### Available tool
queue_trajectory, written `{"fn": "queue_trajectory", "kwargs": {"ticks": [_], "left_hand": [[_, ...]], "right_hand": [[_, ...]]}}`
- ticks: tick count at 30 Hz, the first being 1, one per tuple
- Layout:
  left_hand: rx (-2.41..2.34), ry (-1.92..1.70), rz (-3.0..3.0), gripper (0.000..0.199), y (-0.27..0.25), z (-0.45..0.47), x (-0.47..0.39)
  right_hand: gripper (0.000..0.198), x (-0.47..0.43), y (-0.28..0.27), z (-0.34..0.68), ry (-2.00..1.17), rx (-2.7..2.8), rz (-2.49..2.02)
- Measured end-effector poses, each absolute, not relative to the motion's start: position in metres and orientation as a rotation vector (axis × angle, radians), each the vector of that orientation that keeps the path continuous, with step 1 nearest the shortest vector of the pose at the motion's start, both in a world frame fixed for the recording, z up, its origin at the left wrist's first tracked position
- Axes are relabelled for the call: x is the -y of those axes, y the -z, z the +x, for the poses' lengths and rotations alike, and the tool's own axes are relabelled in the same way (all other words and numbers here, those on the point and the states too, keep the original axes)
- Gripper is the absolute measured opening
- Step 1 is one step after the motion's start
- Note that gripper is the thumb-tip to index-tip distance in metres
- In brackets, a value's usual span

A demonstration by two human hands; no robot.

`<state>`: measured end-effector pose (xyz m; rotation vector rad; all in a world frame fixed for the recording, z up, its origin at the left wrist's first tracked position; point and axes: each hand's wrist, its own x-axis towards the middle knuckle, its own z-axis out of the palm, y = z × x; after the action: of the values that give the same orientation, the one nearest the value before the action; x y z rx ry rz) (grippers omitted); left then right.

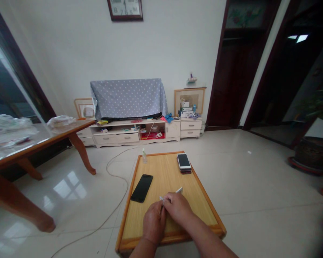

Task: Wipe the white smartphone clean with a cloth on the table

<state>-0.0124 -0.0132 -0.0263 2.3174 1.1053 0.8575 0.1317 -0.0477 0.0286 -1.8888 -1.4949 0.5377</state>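
Note:
Over the near part of a low wooden table (161, 172), my left hand (154, 219) and my right hand (179, 208) meet with closed fingers. A small whitish piece (162, 198) pokes out between the fingertips; its kind is too small to tell. Just past my right knuckles shows the tip of a white, flat thing (179, 190), the rest hidden by that hand. To the left of my hands lies a black smartphone (141, 188), face up. A stack of phones with a white smartphone (183, 161) on top sits at the far right.
A small clear spray bottle (144, 156) stands at the table's far left corner. A cable (118, 175) runs over the tiled floor. On the left is a larger wooden table (78, 125) with plastic bags; a low white cabinet (115, 138) lines the wall.

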Motion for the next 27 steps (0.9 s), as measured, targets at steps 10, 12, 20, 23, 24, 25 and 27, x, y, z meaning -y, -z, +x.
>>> {"fn": "queue_trajectory", "kwargs": {"ticks": [10, 12, 20, 23, 24, 25, 27], "left_hand": [[-1.123, -0.879, 2.339, 0.028, 0.025, -0.012, 0.014], [-1.135, -0.884, 2.343, 0.028, 0.026, -0.012, 0.013], [-1.096, -0.863, 2.299, 0.029, 0.025, -0.012, 0.014], [-1.065, -0.884, 2.284, 0.028, 0.024, -0.011, 0.014], [-1.066, -0.887, 2.287, 0.028, 0.024, -0.011, 0.014], [-1.075, -0.887, 2.292, 0.028, 0.024, -0.011, 0.014], [-1.100, -0.881, 2.305, 0.028, 0.023, -0.011, 0.014]], "right_hand": [[0.014, 0.037, -0.019, 0.173, -0.492, 1.334, -1.978], [0.015, 0.035, -0.018, 0.186, -0.480, 1.286, -1.987], [0.015, 0.040, -0.020, 0.149, -0.499, 1.396, -1.949], [0.012, 0.042, -0.021, 0.134, -0.521, 1.432, -1.912], [0.012, 0.042, -0.021, 0.136, -0.517, 1.427, -1.915], [0.013, 0.041, -0.021, 0.141, -0.509, 1.415, -1.928], [0.014, 0.040, -0.021, 0.159, -0.479, 1.359, -1.973]]}}
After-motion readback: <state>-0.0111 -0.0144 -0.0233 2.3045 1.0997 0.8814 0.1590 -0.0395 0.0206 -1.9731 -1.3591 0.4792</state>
